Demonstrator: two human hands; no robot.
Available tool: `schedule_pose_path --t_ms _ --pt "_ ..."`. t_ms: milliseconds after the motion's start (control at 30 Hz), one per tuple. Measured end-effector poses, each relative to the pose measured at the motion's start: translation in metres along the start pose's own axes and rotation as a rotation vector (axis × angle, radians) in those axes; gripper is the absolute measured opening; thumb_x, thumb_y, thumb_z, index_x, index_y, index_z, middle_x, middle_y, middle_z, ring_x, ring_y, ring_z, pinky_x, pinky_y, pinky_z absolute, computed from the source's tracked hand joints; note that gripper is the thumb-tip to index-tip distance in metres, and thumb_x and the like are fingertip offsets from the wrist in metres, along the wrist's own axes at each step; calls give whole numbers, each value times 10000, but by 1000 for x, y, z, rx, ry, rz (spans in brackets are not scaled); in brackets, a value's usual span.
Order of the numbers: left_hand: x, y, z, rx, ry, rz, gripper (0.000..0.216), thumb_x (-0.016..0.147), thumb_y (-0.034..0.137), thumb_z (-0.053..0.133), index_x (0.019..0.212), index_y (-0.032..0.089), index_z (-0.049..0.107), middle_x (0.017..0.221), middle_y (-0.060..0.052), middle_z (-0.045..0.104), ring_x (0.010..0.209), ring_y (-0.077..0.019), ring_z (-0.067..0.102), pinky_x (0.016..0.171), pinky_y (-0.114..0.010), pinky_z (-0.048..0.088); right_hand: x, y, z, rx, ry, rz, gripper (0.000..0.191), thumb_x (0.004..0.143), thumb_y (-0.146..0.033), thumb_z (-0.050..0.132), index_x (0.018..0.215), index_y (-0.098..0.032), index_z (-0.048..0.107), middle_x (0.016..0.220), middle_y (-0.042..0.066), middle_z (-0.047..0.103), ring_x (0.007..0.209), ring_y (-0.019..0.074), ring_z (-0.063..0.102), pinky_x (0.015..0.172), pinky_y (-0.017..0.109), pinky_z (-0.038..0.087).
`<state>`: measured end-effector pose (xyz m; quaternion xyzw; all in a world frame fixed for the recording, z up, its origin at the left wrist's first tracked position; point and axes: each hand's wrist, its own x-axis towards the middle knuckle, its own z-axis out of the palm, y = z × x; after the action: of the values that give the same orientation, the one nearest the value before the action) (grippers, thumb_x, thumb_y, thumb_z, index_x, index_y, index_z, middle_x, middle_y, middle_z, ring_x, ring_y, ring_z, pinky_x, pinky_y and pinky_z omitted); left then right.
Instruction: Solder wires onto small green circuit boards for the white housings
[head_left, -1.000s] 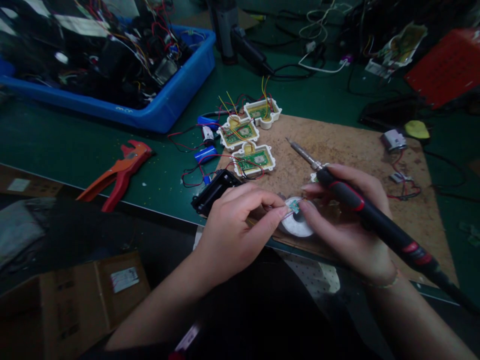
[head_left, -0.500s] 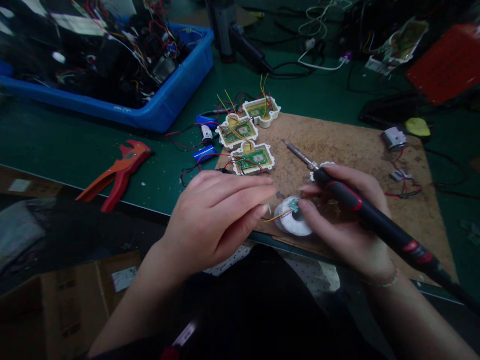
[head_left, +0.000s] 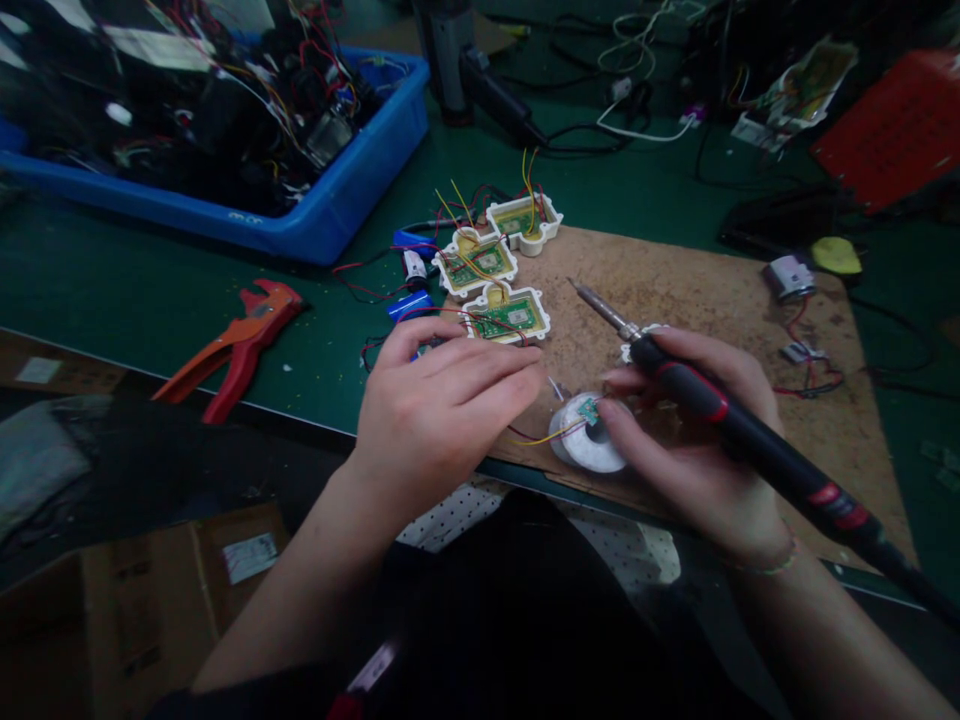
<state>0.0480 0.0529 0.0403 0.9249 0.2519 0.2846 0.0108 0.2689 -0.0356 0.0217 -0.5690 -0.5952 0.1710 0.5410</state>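
green board [head_left: 587, 411], slender metal-tipped iron [head_left: 759, 440]

Tilted soldering iron [head_left: 750, 433], green board [head_left: 588, 411]

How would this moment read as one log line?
Right hand holds black-and-red soldering iron, green circuit board | Left hand near white plastic casing, grip hidden | Under circuit board: pale ring-shaped reel
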Motion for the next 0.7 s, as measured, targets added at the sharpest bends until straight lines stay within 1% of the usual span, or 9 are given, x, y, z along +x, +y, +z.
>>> schedule_pose_path --t_ms 67,200,333,467,600,700 --pt "1 -1 0 18 -8 9 211 980 187 588 1094 323 702 1231 45 765 1074 -203 739 1027 -433 438 -1 0 0 0 -1 4 608 747 -168 829 1302 -283 610 1198 49 698 932 198 764 835 327 680" --pt "2 0 2 -1 -11 31 197 971 181 607 1105 290 700 1243 19 762 1081 -206 742 1010 -422 447 -1 0 0 -5 -2 -5 620 742 -137 827 1306 -273 609 1197 49 699 928 191 764 862 324 672" --pt "3 0 4 -5 24 99 196 968 160 613 1111 271 687 1238 18 764 1042 -185 756 959 -391 474 0 1 1 -3 -6 -12 627 738 -126 827 1306 -272 608 1186 41 702 920 183 764 830 300 674" --pt "7 -2 4 45 49 190 181 960 143 626 1088 252 693 1204 14 778 1000 -171 765 934 -375 484 0 2 1 10 -8 -11 646 721 -105 834 1307 -260 609 1198 36 697 932 169 763 864 275 658" --pt "10 -5 4 54 46 223 185 957 133 623 1087 244 694 1221 4 771 1045 -174 758 964 -368 483 -1 2 0 3 -11 -15 664 713 -88 834 1314 -257 608 1184 31 702 932 162 763 905 272 641" --pt "11 -6 6 29 38 228 172 956 132 623 1075 235 690 1252 -3 759 1085 -181 748 993 -374 473 -1 1 -1 2 -6 -18 658 710 -93 837 1307 -252 612 1186 36 701 928 162 762 885 267 646"
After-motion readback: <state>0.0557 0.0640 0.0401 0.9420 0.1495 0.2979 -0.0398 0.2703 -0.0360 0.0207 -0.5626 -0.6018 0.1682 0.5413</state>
